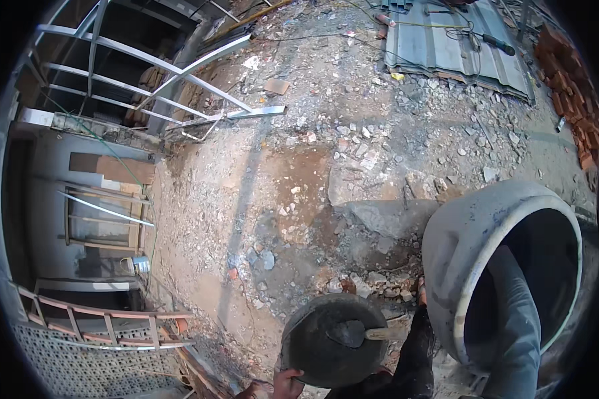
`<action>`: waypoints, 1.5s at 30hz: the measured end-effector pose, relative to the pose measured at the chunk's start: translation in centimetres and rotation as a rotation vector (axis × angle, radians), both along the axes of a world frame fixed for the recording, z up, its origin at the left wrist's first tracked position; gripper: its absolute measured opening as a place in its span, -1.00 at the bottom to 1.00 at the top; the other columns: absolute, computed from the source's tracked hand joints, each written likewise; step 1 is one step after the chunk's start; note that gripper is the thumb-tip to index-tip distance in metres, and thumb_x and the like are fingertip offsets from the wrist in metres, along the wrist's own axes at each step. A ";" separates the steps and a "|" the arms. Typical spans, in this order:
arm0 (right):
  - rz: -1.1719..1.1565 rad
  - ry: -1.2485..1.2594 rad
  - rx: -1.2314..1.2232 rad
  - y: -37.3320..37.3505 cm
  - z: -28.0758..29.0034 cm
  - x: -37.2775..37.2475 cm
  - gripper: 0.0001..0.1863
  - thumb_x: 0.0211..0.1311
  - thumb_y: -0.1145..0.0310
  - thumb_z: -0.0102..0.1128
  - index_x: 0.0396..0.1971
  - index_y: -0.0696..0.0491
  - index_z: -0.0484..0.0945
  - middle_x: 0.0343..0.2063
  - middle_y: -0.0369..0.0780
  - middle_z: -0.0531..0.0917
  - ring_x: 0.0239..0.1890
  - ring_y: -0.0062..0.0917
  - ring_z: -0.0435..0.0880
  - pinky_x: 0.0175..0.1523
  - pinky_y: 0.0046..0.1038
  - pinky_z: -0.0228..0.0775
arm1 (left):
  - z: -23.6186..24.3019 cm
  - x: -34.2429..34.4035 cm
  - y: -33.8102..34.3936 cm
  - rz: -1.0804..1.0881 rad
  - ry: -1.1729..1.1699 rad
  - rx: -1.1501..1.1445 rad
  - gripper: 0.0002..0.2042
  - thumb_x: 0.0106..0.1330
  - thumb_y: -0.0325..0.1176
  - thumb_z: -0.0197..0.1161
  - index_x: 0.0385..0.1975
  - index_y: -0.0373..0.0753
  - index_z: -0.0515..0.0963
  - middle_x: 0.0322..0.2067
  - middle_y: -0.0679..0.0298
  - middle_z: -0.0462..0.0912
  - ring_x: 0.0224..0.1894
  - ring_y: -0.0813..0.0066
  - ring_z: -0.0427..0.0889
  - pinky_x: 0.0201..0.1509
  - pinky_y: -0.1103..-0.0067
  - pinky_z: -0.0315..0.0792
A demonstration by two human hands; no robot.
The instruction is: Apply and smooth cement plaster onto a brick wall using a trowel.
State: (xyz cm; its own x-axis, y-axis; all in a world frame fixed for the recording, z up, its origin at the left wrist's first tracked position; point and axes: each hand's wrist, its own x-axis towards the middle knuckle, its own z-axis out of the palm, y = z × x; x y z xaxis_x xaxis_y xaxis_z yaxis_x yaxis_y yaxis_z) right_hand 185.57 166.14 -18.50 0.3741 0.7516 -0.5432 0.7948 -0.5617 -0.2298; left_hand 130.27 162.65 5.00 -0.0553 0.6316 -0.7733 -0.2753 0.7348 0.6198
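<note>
My left hand [289, 380] grips the rim of a round, dark pan [326, 362] low in the middle of the head view. A trowel [346, 332] with a wooden handle lies in the pan, the handle sticking out over its right side. To the right is a big grey drum [452, 239], tilted with its dark, round mouth toward me. My right arm [519, 312], in a grey sleeve, reaches into that mouth, so my right hand is hidden inside. A bare foot [422, 292] shows between the pan and the drum.
Rubble [379, 279] strews the ground. Corrugated sheets [446, 60] with tools and cables lie top right, beside stacked bricks [566, 93]. Metal framing [206, 80] juts from top left. At left are a wooden ladder [113, 316] and a pale bucket [140, 265].
</note>
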 end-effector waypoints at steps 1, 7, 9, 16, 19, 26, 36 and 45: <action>-0.004 0.078 0.085 3.0 -4.3 -1.3 -0.70 0.06 0.37 0.25 -0.17 0.14 0.56 -0.21 -0.03 0.62 -0.10 -0.26 0.60 -0.01 -0.28 0.45 | -1.1 0.7 -0.2 0.040 -0.031 -0.100 -0.34 -0.20 -0.73 0.00 0.10 -0.37 0.36 0.01 0.10 0.53 0.10 0.15 0.47 0.26 0.30 0.29; -0.209 0.518 0.293 5.9 -16.9 -10.2 -0.75 0.13 0.36 0.18 -0.19 0.12 0.55 -0.30 -0.08 0.61 -0.25 -0.35 0.58 -0.16 -0.34 0.43 | -0.9 3.0 -0.6 -0.053 0.387 -0.297 -0.36 0.05 -0.19 0.19 0.17 -0.30 0.25 -0.02 -0.13 0.50 0.00 -0.15 0.48 0.04 -0.04 0.36; -0.324 0.595 0.334 4.7 -17.9 -10.6 -0.77 0.15 0.36 0.16 -0.20 0.11 0.55 -0.33 -0.10 0.61 -0.29 -0.38 0.58 -0.22 -0.35 0.43 | 0.1 7.2 0.9 0.017 0.412 -0.252 -0.33 -0.03 -0.29 0.19 0.17 -0.35 0.26 0.02 -0.04 0.48 0.05 -0.04 0.43 0.13 0.11 0.31; -0.645 0.685 0.531 1.1 -10.4 -5.8 -0.82 0.23 0.35 0.09 -0.22 0.09 0.53 -0.43 -0.16 0.61 -0.47 -0.49 0.55 -0.40 -0.42 0.41 | 3.9 7.6 0.8 0.297 0.012 -0.048 -0.37 -0.19 -0.71 0.00 0.08 -0.41 0.37 0.00 0.09 0.53 0.10 0.14 0.47 0.27 0.29 0.28; -0.717 0.706 0.504 -5.3 -3.8 -5.1 -0.83 0.27 0.35 0.06 -0.24 0.09 0.52 -0.48 -0.19 0.60 -0.54 -0.54 0.54 -0.48 -0.45 0.40 | 6.3 7.3 1.1 0.314 -0.019 0.037 -0.43 -0.18 -0.69 -0.01 0.01 -0.45 0.42 -0.03 0.06 0.55 0.06 0.14 0.51 0.24 0.35 0.32; -0.868 0.636 0.460 -15.1 22.2 -3.7 -0.88 0.26 0.42 0.02 -0.49 0.02 0.34 -0.64 -0.27 0.53 -0.71 -0.70 0.41 -0.66 -0.62 0.25 | 12.7 8.0 -0.7 0.399 -0.250 0.079 -0.63 -0.12 -0.68 0.01 -0.21 -0.46 0.49 -0.24 0.11 0.59 -0.12 0.23 0.57 0.11 0.37 0.41; -0.576 0.593 0.844 -15.7 41.5 -15.2 -0.71 0.32 0.26 0.14 -0.53 0.02 0.28 -0.68 -0.30 0.52 -0.72 -0.77 0.41 -0.66 -0.71 0.18 | 13.0 7.7 -4.1 0.351 -0.315 0.363 -0.30 -0.19 -0.78 -0.03 0.13 -0.27 0.36 -0.09 0.23 0.52 -0.11 0.35 0.52 -0.08 0.50 0.45; -0.139 0.350 0.876 -9.8 41.3 -27.7 -0.79 0.21 0.49 0.17 -0.53 0.18 0.33 -0.69 -0.12 0.53 -0.67 -0.45 0.58 -0.53 -0.44 0.32 | 12.5 7.7 -3.1 0.404 -0.494 0.346 -0.29 -0.21 -0.80 -0.06 0.12 -0.23 0.37 -0.12 0.23 0.51 -0.12 0.33 0.51 -0.06 0.46 0.45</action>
State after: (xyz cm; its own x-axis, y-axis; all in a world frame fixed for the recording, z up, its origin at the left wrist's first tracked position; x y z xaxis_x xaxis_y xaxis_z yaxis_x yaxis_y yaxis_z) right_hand 157.84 156.38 22.80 0.4141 0.9054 0.0938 0.5403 -0.1616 -0.8258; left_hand 137.95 159.53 17.51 -0.0322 0.8487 -0.5279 -0.7917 0.3007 0.5317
